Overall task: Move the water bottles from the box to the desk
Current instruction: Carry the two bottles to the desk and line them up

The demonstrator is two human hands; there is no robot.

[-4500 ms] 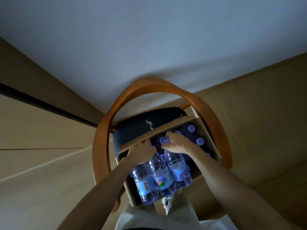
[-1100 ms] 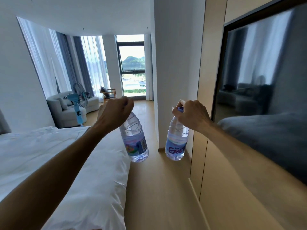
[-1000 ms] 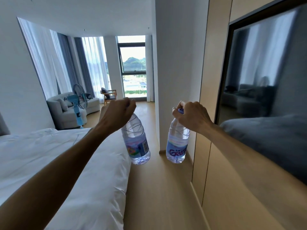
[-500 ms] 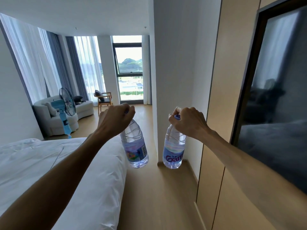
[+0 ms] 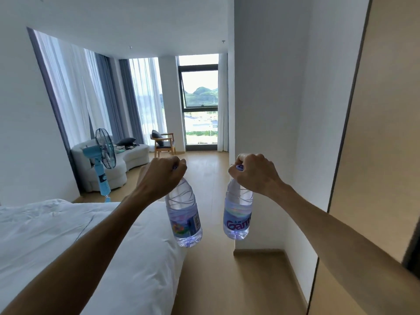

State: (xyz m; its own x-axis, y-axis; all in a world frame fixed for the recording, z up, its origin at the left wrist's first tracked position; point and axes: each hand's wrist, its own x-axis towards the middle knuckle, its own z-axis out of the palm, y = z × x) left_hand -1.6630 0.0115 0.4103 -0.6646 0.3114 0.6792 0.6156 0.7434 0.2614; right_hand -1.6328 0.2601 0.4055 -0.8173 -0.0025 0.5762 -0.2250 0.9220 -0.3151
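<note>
Left hand is raised at mid-frame, fingers curled around the cap end of one water bottle, the left bottle, which hangs below the fist and tilts slightly, base toward the right. Right hand is level with it, fingers likewise curled around the neck of a second bottle, the right bottle, hanging nearly upright; a purple cap edge shows between its fingers. Bottle count: two, one per hand, both clear plastic with blue-purple labels; the right one shows pink lettering, the left one a barcode. The two bottles are near each other but apart, neither touching anything other than the hand holding it. Both are carried in the air above the floor, between one bed with white bedding at lower left and a white wall column at right. Forearms: two, bare, reaching in from the bottom corners. Wood-tone panelling runs along the right edge. Further back: one blue standing fan beside one pale curved sofa carrying dark cushions, number unclear. One wooden armchair with one dark cushion stands near a tall window. Sheer and grey curtains cover the left-side glazing; panel count not clear. The box and the desk are out of frame.
</note>
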